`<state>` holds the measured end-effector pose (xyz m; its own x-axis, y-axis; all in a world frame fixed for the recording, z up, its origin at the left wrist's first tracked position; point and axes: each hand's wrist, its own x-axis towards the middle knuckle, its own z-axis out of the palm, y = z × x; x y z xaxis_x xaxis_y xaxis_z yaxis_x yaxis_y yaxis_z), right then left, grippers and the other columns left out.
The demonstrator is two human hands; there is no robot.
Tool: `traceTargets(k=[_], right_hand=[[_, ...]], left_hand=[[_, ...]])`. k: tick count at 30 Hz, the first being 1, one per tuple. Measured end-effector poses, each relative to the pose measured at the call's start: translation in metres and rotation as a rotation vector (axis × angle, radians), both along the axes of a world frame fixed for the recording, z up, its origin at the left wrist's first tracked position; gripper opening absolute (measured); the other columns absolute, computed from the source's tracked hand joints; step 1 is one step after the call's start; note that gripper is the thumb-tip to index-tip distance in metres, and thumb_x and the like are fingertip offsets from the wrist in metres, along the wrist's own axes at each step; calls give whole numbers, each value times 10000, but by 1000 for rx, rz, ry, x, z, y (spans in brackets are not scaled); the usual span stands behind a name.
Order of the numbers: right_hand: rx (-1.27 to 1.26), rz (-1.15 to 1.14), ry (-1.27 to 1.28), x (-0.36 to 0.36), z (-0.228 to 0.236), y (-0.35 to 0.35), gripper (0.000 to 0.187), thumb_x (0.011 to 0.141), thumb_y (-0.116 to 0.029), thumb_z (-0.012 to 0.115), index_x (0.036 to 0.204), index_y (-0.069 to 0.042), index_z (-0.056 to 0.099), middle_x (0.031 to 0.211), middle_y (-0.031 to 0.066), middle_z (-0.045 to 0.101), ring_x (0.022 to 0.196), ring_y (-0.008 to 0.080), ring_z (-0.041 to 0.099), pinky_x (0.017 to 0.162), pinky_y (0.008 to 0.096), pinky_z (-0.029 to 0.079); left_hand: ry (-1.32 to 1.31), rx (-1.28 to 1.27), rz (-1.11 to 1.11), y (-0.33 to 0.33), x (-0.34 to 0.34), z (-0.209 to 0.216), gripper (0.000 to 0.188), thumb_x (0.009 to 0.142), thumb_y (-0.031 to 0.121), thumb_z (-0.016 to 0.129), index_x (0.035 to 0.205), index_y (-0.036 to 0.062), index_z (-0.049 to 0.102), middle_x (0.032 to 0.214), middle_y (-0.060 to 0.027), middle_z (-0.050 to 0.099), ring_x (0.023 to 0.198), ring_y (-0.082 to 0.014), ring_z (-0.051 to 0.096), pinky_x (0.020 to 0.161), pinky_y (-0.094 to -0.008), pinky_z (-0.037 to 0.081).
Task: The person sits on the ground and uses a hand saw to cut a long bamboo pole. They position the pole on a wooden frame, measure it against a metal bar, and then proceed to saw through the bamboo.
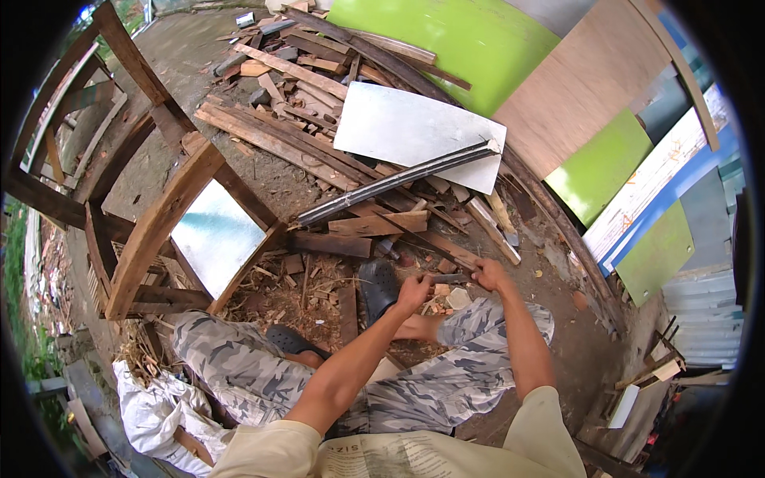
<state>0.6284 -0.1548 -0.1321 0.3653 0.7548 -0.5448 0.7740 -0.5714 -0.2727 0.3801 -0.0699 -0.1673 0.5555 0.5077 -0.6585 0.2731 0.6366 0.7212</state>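
Note:
My left hand [414,293] is closed around the end of a knife-like tool with a flat grey blade [453,279]. The blade points toward my right hand [489,273]. That hand is closed on the near end of a thin dark wooden strip [422,240], which slants up and left over the scrap wood. The blade's tip lies close to the right fingers; whether it touches them or the strip, I cannot tell. Beneath the hands lie wood chips and broken pieces. Beside the left hand is my foot in a dark clog [378,291].
A wooden frame [127,295] with a pale panel [217,227] stands at left. Ahead lie scrap boards [271,143], a white sheet [414,127] and a dark metal bar [398,183]. Green panels [446,48] lean at the back right. A white sack [159,410] sits at lower left.

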Motion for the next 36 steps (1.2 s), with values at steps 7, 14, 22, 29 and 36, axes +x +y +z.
traceTargets(k=[7, 14, 22, 29, 36], right_hand=[[-335, -85, -243, 36, -22, -8, 374, 826, -120, 724, 1200, -100, 724, 1248, 185, 686, 1186, 365, 637, 978, 452, 525], [-303, -88, -485, -22, -28, 32, 364, 944, -351, 630, 1194, -103, 721, 1287, 158, 677, 1207, 378, 628, 1004, 544, 489], [15, -219, 266, -190, -87, 172, 858, 860, -704, 612, 1376, -22, 553, 1383, 250, 588, 1290, 415, 555, 1070, 479, 442], [-103, -427, 284, -249, -106, 213, 1128, 758, -592, 795, 1545, 15, 262, 1485, 274, 481, 1377, 413, 474, 1157, 459, 370], [150, -472, 559, -172, -73, 234, 675, 799, -469, 784, 1238, 22, 635, 1198, 183, 686, 995, 297, 695, 685, 397, 585]], left_hand=[[145, 33, 213, 18, -81, -25, 392, 1031, 300, 544, 1165, -62, 608, 1063, -139, 683, 817, -201, 674, 671, -326, 557], [287, -38, 375, 33, -160, -43, 392, 1035, 318, 537, 1148, -45, 634, 998, -129, 692, 808, -208, 668, 692, -362, 559], [273, -123, 360, 18, -202, -18, 468, 1033, 324, 523, 1343, -26, 533, 1254, -166, 653, 1056, -283, 679, 880, -404, 575], [302, -237, 610, -1, -251, -19, 441, 1045, 312, 528, 1291, -51, 569, 1192, -151, 670, 987, -234, 684, 802, -369, 571], [276, -213, 623, 8, -251, -39, 419, 1037, 309, 533, 1301, -14, 561, 1138, -93, 673, 893, -189, 685, 723, -303, 566]])
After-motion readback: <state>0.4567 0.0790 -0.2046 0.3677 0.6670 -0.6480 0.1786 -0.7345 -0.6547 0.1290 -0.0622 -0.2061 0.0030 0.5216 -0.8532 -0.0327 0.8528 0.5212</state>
